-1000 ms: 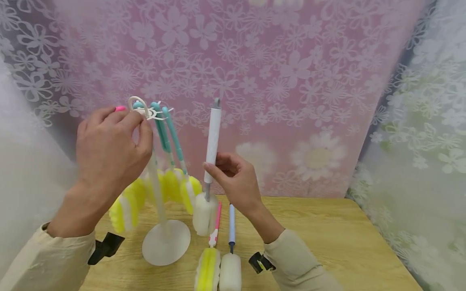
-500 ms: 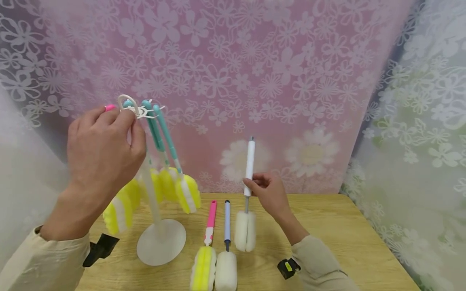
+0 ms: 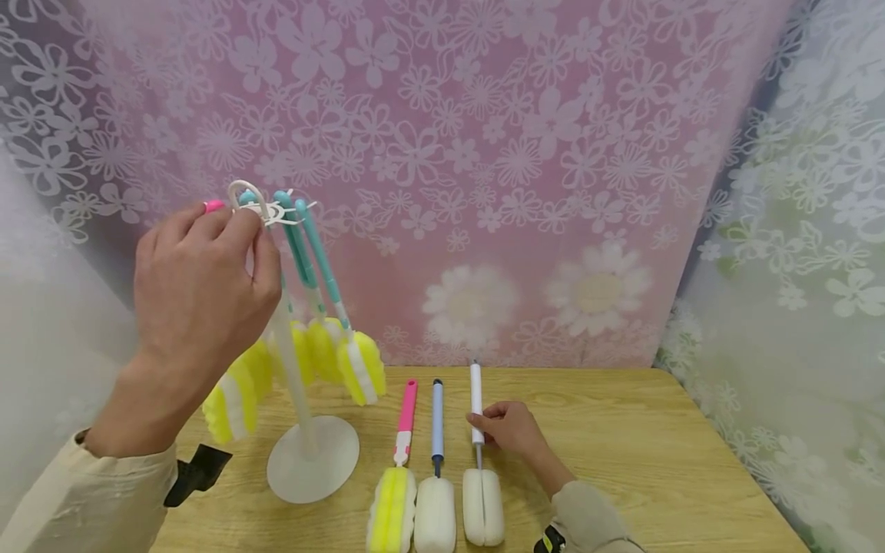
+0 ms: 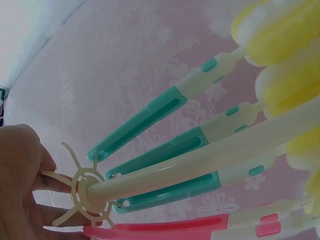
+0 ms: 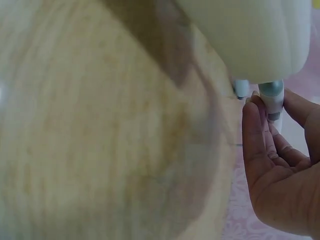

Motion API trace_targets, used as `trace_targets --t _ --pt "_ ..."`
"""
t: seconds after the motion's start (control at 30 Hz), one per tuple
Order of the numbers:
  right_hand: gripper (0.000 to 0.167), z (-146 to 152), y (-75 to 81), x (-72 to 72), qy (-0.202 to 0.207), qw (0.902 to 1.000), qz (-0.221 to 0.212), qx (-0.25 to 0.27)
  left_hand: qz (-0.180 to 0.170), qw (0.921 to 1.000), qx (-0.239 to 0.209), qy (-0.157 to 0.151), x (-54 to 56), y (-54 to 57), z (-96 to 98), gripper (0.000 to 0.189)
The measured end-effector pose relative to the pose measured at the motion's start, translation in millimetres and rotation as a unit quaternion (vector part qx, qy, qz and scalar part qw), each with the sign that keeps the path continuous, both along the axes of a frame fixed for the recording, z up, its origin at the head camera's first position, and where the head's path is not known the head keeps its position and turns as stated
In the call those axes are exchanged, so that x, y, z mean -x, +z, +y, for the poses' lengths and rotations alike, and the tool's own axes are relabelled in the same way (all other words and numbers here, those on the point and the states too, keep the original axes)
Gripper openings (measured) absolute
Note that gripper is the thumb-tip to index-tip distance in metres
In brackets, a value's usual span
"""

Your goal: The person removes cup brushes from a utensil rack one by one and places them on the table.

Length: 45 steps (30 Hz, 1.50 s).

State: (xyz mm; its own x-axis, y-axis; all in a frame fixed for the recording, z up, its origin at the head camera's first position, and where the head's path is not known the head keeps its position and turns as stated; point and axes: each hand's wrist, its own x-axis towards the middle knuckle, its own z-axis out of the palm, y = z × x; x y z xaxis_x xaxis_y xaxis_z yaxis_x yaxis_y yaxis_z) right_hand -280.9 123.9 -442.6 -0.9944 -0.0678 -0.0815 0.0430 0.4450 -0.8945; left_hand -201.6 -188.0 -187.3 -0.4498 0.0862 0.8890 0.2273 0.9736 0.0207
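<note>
On the bench [image 3: 622, 438], a person's right grip [image 3: 515, 428] is clamped on a white-handled brush [image 3: 477, 491], pinching the lower part of its handle between thumb and fingers. The brush lies to the right of a blue-handled brush [image 3: 435, 511] and a pink-handled brush [image 3: 392, 507]. Whether its whole length touches the wood, I cannot tell. The left grip [image 3: 203, 269] is closed round the top of a white stand [image 3: 293, 465], beside its ring of hooks.

To handle the brush well, I'd pinch lightly, line the handle up with its neighbours, and let the sponge bear on the wood before loosening the fingers. The other grip should steady the stand gently, since the turquoise-handled brushes [image 3: 321, 261] hanging there would probably swing if it were jolted.

The brush has a slim, straight white handle with a grey tip, a thin grey neck, and a plump, cream-white sponge, rounded at the corners, with a groove running down its length. The sponge looks soft.
</note>
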Motion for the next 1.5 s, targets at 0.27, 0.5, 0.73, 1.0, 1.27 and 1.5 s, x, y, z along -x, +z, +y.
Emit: trace_targets --t 0.27,0.5,0.73,1.0,1.27,1.5 --pt "0.028 -1 -9.8 -5.1 0.032 0.9992 -0.014 0.019 -0.002 1.0 0.001 -0.002 -1.3 0.7 0.5 0.035" --pt "0.027 -2 -14.3 -5.7 0.03 0.9992 -0.019 0.015 0.004 1.0 0.002 -0.007 -1.9 1.7 2.0 0.035" --pt "0.027 -4 -15.2 -5.9 0.029 0.999 -0.023 0.027 0.011 0.9999 -0.001 -0.008 -1.9 2.3 1.4 0.035" --pt "0.03 -4 -12.4 -7.6 0.038 0.9986 -0.03 0.019 -0.002 0.9999 -0.007 -0.009 -1.8 2.7 1.4 0.028" --pt "0.036 7 -1.4 -3.9 0.024 0.9997 -0.009 0.008 -0.052 0.9985 0.015 0.005 -2.9 6.2 0.1 0.04" --pt "0.035 12 5.3 -3.4 0.005 0.9999 0.006 0.01 -0.085 0.9962 0.021 0.001 -3.5 6.8 -3.1 0.045"
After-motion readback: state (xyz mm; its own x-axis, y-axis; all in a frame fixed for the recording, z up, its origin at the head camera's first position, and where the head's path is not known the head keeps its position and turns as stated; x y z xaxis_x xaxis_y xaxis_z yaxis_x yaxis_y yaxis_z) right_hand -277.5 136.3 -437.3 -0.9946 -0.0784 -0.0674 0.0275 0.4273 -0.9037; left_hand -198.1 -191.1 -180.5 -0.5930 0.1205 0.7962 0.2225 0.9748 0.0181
